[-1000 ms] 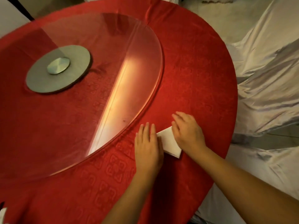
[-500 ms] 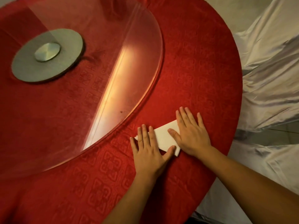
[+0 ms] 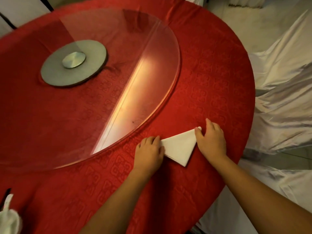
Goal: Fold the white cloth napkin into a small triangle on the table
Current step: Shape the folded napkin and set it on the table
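head view: left hand (image 3: 149, 150) and right hand (image 3: 212, 140) pinch the napkin (image 3: 179, 147) by its corners, fingers (image 3: 210, 125) curled; best align edges on the table (image 3: 219, 78), then press flat

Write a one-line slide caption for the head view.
Left hand and right hand hold the corners of a white napkin folded into a triangle on the red tablecloth.

The white napkin (image 3: 179, 148) lies flat on the tabletop (image 3: 216, 85), folded into a small triangle (stacked layers show along its near left side). One tip points toward the near edge, one to the left, and the third away toward the right. It sits close to the near right edge
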A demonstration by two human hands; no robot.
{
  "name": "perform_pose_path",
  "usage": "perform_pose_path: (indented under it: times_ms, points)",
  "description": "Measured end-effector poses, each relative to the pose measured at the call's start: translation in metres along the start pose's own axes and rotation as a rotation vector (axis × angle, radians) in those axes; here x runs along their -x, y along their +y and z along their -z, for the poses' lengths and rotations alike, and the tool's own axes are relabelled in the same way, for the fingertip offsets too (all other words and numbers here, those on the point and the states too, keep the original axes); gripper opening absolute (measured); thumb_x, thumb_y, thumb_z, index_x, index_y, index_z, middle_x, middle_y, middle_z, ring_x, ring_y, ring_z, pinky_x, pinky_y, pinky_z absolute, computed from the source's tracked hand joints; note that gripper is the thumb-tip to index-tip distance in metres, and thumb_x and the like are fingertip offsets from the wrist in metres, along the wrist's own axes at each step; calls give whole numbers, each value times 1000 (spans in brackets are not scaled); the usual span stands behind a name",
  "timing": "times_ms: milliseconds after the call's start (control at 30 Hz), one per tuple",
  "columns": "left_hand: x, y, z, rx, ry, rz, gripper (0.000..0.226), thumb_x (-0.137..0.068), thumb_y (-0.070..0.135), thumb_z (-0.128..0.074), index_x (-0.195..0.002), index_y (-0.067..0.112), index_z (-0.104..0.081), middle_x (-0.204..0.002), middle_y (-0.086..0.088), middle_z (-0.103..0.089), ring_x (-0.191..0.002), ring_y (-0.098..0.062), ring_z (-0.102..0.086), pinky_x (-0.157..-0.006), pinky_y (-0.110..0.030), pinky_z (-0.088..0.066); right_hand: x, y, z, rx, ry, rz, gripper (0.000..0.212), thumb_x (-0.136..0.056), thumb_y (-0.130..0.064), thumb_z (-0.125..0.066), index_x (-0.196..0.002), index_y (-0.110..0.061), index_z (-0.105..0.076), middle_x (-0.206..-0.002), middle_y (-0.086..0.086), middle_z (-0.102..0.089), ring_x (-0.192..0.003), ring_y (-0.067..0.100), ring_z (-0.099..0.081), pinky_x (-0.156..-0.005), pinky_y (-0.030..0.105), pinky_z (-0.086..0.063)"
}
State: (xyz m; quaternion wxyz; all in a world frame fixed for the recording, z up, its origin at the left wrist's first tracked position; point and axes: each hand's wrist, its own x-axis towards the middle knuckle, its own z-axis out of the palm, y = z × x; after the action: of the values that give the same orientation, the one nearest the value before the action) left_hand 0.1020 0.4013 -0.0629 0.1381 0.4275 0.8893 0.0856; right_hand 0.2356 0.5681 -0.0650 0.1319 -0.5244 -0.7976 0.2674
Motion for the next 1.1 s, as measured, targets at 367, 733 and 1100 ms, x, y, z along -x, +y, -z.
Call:
perform_pose_path:
  times_ms: [367, 733, 1100]
  points:
    - [-30, -8, 42, 144, -418, 111, 25, -84, 21, -61, -106, 12, -69, -105, -12, -69, -95, -27, -63, -73, -29, -44, -23, -28, 2, -409, -256, -366, 18, -72, -18, -67, -75, 0, -66, -78, 16, -63, -73, 31, -61, -64, 40, -48]
    - [-4, -11, 32, 283, -385, 184, 48, -76, 31, -70, -116, 11, -52, -116, -9, -60, -103, -26, -57, -85, -36, -49, -28, -51, 2, -770, -533, -369, 14, -79, -7, -65, -86, -18, -62, -86, 5, -64, -79, 18, -61, -73, 34, -47]
    - [50, -27, 31, 897, -267, 237, 13, -84, 25, -69, -89, 17, -60, -85, 2, -58, -75, -10, -51, -65, -25, -41, -16, -83, 9, -897, -640, -253, 14, -82, -1, -64, -91, -12, -65, -83, 6, -69, -68, 13, -67, -59, 22, -54]
